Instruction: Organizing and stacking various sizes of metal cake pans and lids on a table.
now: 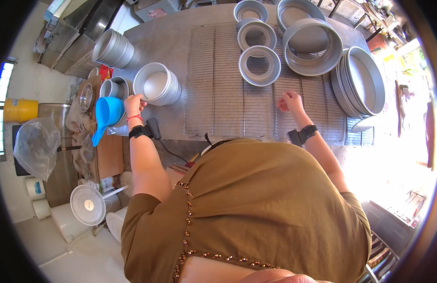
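Note:
My left hand [134, 105] is at the left of the table, fingers curled closed against the near left side of a stack of round silver cake pans [173, 89]. Whether it pinches a rim there I cannot make out. Just left of that hand are a blue plastic jug [109, 111] and a second group of nested round pans [126, 87]. Over the wire rack [228, 108], my right hand [290, 101] hovers with loosely bent fingers, parted and holding nothing visible. Beyond it, ring-shaped silver pans [260, 78] and a large deep round pan [312, 68] rest on the rack.
Large round pans [357, 85] lean in a stack at the right. Another pan stack [114, 49] stands at the far left. Clear plastic bags [38, 146] hang on the left, above a white round lid [87, 204]. A black cable [173, 153] runs along the table's front edge.

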The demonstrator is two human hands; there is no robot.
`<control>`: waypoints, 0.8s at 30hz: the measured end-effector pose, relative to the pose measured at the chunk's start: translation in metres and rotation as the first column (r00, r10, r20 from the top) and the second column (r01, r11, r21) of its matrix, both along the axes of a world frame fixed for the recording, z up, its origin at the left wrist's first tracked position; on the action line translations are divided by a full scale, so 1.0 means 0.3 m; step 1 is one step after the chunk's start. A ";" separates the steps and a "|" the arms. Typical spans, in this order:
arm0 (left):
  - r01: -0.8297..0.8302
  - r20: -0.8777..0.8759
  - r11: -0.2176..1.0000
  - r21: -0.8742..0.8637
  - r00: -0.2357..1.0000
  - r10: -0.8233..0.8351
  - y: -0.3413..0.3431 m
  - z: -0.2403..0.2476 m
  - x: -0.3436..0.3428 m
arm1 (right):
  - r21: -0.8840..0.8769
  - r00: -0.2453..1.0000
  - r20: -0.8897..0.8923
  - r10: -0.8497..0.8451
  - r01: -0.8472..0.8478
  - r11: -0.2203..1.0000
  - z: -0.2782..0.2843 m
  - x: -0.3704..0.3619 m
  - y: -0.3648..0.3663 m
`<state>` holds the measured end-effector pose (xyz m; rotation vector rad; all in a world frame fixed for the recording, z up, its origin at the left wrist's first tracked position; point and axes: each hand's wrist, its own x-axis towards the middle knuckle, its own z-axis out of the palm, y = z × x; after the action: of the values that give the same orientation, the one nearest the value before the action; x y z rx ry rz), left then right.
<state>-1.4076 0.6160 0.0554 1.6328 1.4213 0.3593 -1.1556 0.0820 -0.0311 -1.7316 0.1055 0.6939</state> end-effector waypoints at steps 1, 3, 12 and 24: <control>-0.033 0.046 0.999 -0.024 0.998 0.034 -0.017 0.027 0.016 | -0.010 1.000 -0.013 0.000 0.000 1.000 -0.004 -0.011 -0.011; -0.028 0.109 0.999 -0.021 0.994 0.031 -0.028 0.069 0.006 | -0.013 0.999 0.010 0.034 -0.034 0.999 -0.005 -0.024 -0.018; 0.255 0.424 0.964 0.077 0.867 -0.263 -0.270 0.285 0.104 | 0.130 0.978 -0.004 0.206 -0.204 0.970 0.203 -0.108 0.045; 0.566 0.532 0.802 0.192 0.626 -0.570 -0.827 0.262 0.283 | 0.326 0.955 0.029 0.296 -0.289 0.900 0.431 -0.172 0.229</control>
<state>-1.3228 0.3681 0.1339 1.6901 0.4030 0.4258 -1.2073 0.1508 0.0983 -1.4309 -0.2505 0.8966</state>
